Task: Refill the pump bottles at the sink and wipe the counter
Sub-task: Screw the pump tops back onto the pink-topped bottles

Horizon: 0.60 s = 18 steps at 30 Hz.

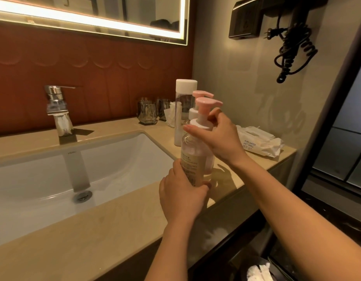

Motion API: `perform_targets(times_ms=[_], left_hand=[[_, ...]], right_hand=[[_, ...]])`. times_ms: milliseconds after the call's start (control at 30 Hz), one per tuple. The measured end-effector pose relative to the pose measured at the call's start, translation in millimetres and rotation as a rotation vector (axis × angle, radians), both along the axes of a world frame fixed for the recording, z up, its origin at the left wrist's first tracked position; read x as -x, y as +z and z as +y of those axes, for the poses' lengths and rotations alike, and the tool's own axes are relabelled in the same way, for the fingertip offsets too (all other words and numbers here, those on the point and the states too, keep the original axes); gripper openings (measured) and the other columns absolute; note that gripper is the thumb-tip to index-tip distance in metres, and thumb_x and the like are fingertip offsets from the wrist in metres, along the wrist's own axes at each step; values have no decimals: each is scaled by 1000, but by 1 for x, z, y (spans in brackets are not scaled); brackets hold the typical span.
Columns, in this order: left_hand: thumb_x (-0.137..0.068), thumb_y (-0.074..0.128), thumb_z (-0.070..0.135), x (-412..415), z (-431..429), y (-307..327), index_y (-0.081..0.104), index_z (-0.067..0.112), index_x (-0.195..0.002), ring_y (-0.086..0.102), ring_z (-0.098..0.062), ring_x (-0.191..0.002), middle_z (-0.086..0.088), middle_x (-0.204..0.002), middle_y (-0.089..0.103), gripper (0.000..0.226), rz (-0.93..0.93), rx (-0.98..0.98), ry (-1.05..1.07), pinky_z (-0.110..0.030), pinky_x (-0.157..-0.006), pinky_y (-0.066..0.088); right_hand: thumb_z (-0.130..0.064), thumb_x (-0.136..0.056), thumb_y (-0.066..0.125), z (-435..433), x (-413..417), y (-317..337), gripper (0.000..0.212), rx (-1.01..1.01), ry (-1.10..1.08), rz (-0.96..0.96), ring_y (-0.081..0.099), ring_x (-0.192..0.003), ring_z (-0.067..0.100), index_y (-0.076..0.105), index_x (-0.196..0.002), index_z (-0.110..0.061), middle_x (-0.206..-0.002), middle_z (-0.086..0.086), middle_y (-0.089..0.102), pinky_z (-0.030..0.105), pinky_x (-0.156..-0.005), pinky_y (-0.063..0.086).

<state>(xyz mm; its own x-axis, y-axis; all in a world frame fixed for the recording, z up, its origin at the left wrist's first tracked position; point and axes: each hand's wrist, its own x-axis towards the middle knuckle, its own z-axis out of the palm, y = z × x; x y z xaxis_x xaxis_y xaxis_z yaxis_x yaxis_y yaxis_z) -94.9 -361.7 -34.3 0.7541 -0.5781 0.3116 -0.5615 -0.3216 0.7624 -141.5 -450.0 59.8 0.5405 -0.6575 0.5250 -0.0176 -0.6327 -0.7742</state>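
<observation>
Centre frame, our left hand [181,192] grips the base of the upright pump bottle [195,159] on the counter [114,230], right of the sink [114,159]. Our right hand [223,137] pinches its white collar. Just behind: second pump bottle [201,93], tall clear bottle [182,110]. Wipes pack [260,142] sits farther right.

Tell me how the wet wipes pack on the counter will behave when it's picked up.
The wet wipes pack will probably sag and flex, since its wrapper looks soft and crumpled. It lies flat on the counter, so rolling or tipping seems unlikely. Its top flap looks partly lifted, so it may flop open when raised.
</observation>
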Motion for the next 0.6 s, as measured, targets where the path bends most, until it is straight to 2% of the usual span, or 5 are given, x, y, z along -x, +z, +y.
perform_targets(times_ms=[100,167,300,433,600], left_hand=[[-66,75,51,0,0,0,37,31,-124,51,-16,-110,10,-120,55,72,8,-8,-3,-34,-92,46],[-65,75,51,0,0,0,38,32,-123,51,-16,-109,11,-119,56,71,5,-6,0,-34,-91,46],[-65,74,53,0,0,0,39,32,-123,52,-16,-109,11,-118,56,71,-1,5,-3,-33,-91,46],[-67,74,53,0,0,0,38,31,-126,51,-16,-110,10,-121,55,73,1,6,-4,-32,-92,46],[-67,74,52,0,0,0,38,31,-123,50,-15,-110,11,-120,55,70,8,6,-6,-31,-92,43]], right_hand=[[-56,-69,71,0,-3,-1,51,89,-109,72,59,-97,13,49,-101,-24,-104,-8,59,40,-89,51],[-67,-68,63,-2,-1,0,59,116,-94,111,56,-106,15,48,-108,-27,-115,-6,58,41,-93,48],[-42,-90,55,-4,9,4,53,-92,238,-4,48,-109,-2,35,-135,-24,-127,-13,47,10,-81,38],[-31,-90,57,-13,10,5,35,-176,377,76,53,-106,-2,48,-123,-27,-123,-10,56,8,-74,44],[-28,-84,66,-10,7,3,40,-87,224,17,57,-100,2,59,-121,-15,-113,-7,62,13,-75,46]])
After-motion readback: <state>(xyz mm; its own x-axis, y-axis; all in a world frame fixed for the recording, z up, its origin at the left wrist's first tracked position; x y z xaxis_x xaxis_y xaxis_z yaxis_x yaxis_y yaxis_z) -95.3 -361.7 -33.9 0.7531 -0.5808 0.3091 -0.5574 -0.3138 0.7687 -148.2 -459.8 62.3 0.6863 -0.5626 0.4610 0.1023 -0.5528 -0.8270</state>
